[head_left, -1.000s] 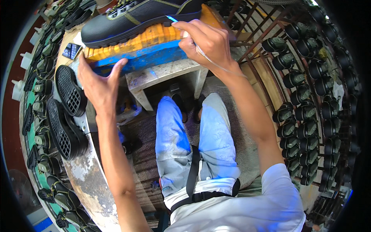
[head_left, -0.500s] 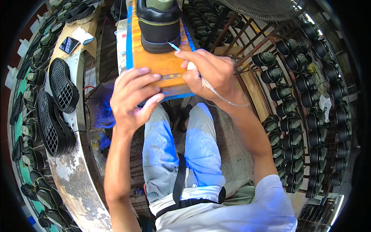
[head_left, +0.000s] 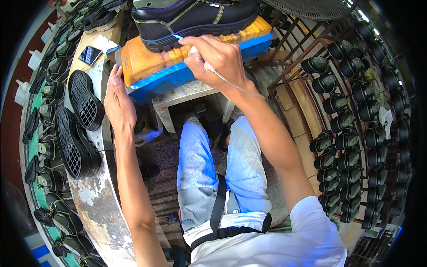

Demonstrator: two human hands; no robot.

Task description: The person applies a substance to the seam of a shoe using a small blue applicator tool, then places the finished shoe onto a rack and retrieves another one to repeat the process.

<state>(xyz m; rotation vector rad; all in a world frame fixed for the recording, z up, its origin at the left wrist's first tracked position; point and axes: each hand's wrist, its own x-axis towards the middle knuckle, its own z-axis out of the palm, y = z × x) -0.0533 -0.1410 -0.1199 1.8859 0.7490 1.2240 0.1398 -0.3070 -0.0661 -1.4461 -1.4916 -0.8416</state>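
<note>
- I am looking down into a shoe factory or footwear workshop, not a home or shop.
- A curved conveyor (head_left: 95, 196) on my left carries loose black soles (head_left: 73, 142) laid tread-up, and beyond it runs a row of unfinished shoes (head_left: 49, 89).
- On my right, metal racks (head_left: 311, 66) hold dozens of dark shoes (head_left: 351, 129) in ranks (all much the same model).
- Ahead, a black work shoe (head_left: 195, 18) rests on an orange and blue pad (head_left: 178, 62) atop a small, paint-worn worktop (head_left: 187, 95).
- A large fan (head_left: 311, 8) and a bare, gritty floor (head_left: 164, 178) complete the industrial look.
</note>
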